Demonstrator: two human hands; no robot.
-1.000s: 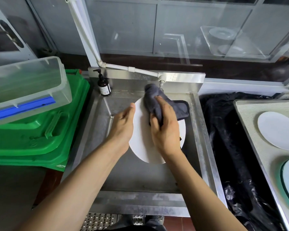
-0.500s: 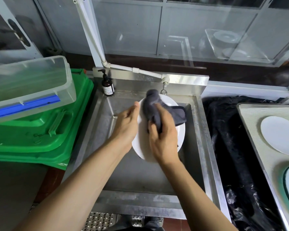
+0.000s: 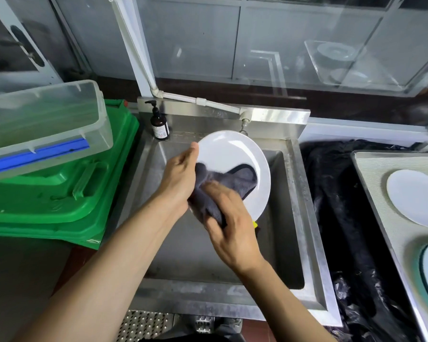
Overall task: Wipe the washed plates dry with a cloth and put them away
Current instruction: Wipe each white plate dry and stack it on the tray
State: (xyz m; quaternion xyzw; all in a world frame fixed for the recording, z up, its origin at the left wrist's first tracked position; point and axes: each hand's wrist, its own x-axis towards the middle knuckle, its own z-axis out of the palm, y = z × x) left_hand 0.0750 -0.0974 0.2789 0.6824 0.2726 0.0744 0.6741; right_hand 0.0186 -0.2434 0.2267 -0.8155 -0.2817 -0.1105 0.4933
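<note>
Over the steel sink (image 3: 304, 193), the left hand (image 3: 178, 178) holds the white plate (image 3: 235, 156) tilted by its rim, while the right hand (image 3: 232, 228), its grip closed on the grey cloth (image 3: 223, 186), presses it against the plate's face.

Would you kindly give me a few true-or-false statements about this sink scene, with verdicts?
1. The left hand holds the round white plate by its rim. True.
2. The right hand presses a grey cloth against the plate. True.
3. The plate lies flat on the floor of the steel sink. False: it is held tilted above the basin.
4. The brown pump bottle stands at the sink's right corner. False: back left corner.
5. The cloth is bright yellow. False: grey.
</note>
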